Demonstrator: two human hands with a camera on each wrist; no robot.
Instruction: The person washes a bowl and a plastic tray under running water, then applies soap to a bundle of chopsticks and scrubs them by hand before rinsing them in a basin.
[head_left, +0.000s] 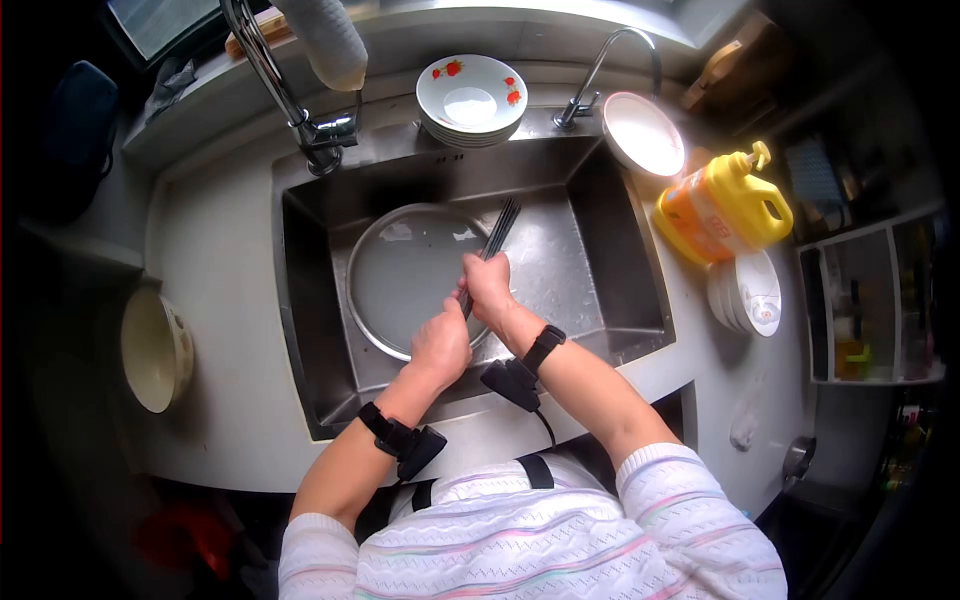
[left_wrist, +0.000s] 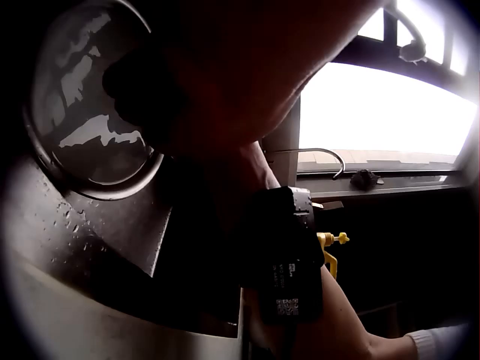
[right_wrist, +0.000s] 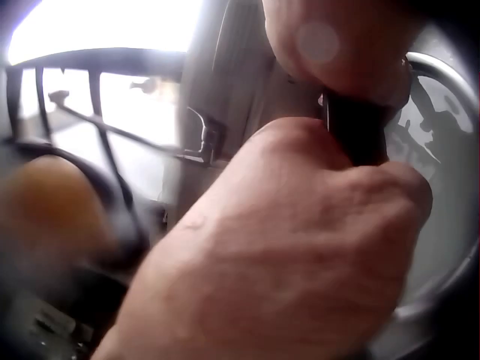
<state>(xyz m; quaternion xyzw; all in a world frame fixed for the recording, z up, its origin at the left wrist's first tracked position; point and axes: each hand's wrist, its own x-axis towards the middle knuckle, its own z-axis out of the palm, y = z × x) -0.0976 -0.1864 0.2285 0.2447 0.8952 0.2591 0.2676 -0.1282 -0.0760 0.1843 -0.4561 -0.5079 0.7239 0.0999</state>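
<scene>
Both hands grip one bundle of dark chopsticks [head_left: 502, 226] in the head view. The right hand [head_left: 488, 286] wraps round the middle of the bundle, its far ends sticking out beyond the fist. Close below it, the left hand [head_left: 442, 342] holds the near end, most of which is hidden by the fingers. Under the hands, a round metal basin [head_left: 354, 262] of cloudy water sits in the sink [head_left: 560, 262]. In the right wrist view, a dark length of the chopsticks [right_wrist: 355, 133] shows between the two fists. The left wrist view leaves the left hand in deep shadow.
A stack of flowered bowls [head_left: 470, 98] stands behind the sink, between a large faucet [head_left: 318, 140] and a thin one [head_left: 580, 100]. At the right are a pink-rimmed bowl [head_left: 643, 134], a yellow pump bottle [head_left: 722, 208] and stacked white bowls [head_left: 748, 292]. A cream bowl [head_left: 158, 350] is at the left.
</scene>
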